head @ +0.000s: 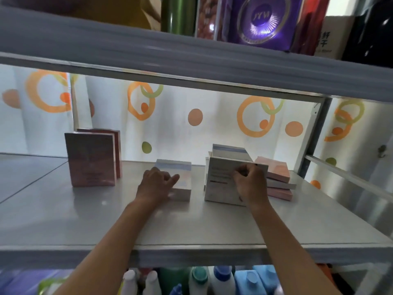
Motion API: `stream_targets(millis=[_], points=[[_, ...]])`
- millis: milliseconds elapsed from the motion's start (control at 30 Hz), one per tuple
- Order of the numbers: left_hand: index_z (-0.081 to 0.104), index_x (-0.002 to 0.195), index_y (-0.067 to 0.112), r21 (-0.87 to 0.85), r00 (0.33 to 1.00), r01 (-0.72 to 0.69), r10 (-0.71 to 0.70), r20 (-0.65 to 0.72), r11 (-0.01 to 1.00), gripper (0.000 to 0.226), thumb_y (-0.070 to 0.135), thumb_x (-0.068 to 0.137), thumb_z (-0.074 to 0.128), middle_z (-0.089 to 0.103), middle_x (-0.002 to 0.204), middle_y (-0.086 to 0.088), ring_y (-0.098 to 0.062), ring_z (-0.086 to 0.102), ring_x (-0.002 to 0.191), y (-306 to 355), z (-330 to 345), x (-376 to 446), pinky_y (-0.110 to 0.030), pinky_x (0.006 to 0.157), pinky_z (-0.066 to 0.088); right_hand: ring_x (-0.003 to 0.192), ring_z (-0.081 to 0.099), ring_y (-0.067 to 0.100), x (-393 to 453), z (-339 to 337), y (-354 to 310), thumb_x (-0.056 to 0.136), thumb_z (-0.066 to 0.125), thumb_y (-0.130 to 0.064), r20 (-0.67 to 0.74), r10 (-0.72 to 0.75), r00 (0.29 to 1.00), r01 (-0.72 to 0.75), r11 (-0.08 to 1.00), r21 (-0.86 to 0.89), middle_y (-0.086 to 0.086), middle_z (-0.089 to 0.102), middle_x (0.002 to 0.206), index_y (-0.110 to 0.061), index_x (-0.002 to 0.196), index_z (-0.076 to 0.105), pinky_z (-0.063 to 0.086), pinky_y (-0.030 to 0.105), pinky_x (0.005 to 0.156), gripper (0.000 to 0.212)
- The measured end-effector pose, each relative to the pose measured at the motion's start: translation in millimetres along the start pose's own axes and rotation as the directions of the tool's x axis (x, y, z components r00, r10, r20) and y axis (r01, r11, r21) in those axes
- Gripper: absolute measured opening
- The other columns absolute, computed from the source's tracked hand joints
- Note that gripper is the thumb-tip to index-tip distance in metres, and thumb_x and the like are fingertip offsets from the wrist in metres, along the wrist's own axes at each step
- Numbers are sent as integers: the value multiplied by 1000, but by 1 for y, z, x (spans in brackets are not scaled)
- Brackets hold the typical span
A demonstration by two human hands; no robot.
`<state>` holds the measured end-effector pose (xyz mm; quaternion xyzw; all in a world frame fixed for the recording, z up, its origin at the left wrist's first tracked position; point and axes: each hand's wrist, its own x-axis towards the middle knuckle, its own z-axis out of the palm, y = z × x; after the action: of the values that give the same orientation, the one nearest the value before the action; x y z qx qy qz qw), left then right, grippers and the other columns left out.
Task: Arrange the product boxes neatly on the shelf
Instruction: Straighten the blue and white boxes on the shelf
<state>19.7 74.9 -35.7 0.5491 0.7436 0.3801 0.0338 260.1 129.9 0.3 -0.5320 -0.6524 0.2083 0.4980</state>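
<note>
**Shelf status: both hands on product boxes**

The shelf (63,213) is a pale grey board carrying several groups of boxes.

Left hand (156,184): it rests on the flat box (182,184), a white box with a blue band lying face-up near the middle of the shelf, towards its back edge. The fingers are loosely extended and close together over the box's left side; whether they curl round its edge cannot be determined.

Right hand (249,184): its fingers are curled over the top edge of the upright white box (221,182) and grip it. This box stands tilted on its lower edge, right of the flat box and apart from it. Directly behind it stand further white boxes (229,151) with blue bands.

Just beside these, at the right end of the shelf, lies a pink stack (278,179) of flat boxes, with a grey one between the pink ones.

At the left, well apart from the hands, two dark red boxes (91,160) stand upright, one behind the other.

Behind the shelf hangs a white curtain (191,128) printed with orange and green rings. Bottles (221,279) with coloured caps stand on the level below.
</note>
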Motion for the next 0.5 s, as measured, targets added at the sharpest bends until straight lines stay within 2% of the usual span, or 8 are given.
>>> stream_targets(millis=[67, 133, 200, 267, 300, 367, 433, 500], points=[[68, 66, 19, -30, 996, 62, -64, -65, 998, 35, 51, 80, 64, 61, 89, -8, -30, 57, 98, -4, -2, -3, -37, 79, 50, 84, 69, 28, 4, 1, -1, 87, 70, -19, 8, -15, 1000, 16, 999, -29, 5, 72, 91, -12, 94, 69, 59, 47, 75, 10], [63, 68, 17, 1, 986, 122, -121, -112, 993, 42, 58, 70, 73, 60, 91, -8, -28, 56, 96, -5, -2, -9, -35, 75, 51, 81, 69, 27, 7, 1, 0, 87, 71, -21, 30, -19, 999, 20, 999, -42, 2, 71, 89, -14, 92, 68, 60, 47, 71, 9], [59, 96, 10, 44, 973, 217, -212, -86, 975, 65, 65, 64, 73, 52, 112, -12, -29, 47, 109, -4, -8, -13, -36, 83, 48, 77, 68, 27, 7, 0, 0, 86, 70, -22, 46, -32, 998, 34, 997, -66, 1, 70, 87, -16, 89, 67, 60, 47, 68, 7], [39, 129, 6, 85, 933, 354, -358, 36, 932, 98, 69, 62, 73, 38, 134, -18, -34, 37, 125, -1, -19, -12, -41, 99, 42, 74, 68, 27, 7, -1, 2, 85, 70, -21, 47, -46, 998, 49, 996, -73, 1, 71, 85, -17, 86, 67, 60, 46, 67, 6], [33, 135, 6, 90, 909, 399, -406, 93, 913, 107, 70, 60, 74, 37, 138, -19, -35, 37, 127, -2, -22, -9, -43, 102, 41, 74, 68, 26, 6, -2, 2, 85, 70, -21, 45, -54, 998, 57, 996, -71, 1, 71, 83, -18, 85, 66, 60, 44, 67, 5], [40, 128, 8, 81, 879, 439, -446, 167, 895, 106, 76, 53, 72, 50, 129, -16, -33, 48, 117, -3, -26, -6, -41, 95, 47, 76, 68, 22, 1, -2, 2, 85, 71, -19, 46, -73, 996, 77, 994, -78, -1, 70, 81, -18, 83, 66, 57, 36, 70, 5], [50, 109, 11, 64, 888, 420, -425, 178, 905, 91, 79, 52, 69, 59, 110, -11, -29, 55, 99, -3, -25, -10, -38, 84, 51, 78, 66, 17, -4, -1, 0, 85, 71, -18, 44, -96, 994, 100, 991, -85, -2, 70, 82, -17, 85, 68, 52, 27, 70, 3], [50, 95, 14, 21, 910, 389, -388, 145, 921, 74, 76, 60, 68, 60, 97, -8, -25, 56, 86, -3, -21, -17, -36, 77, 51, 75, 65, 14, -14, 3, -4, 85, 71, -18, 65, -116, 991, 121, 990, -73, -5, 68, 79, -16, 87, 70, 48, 22, 66, 3]])
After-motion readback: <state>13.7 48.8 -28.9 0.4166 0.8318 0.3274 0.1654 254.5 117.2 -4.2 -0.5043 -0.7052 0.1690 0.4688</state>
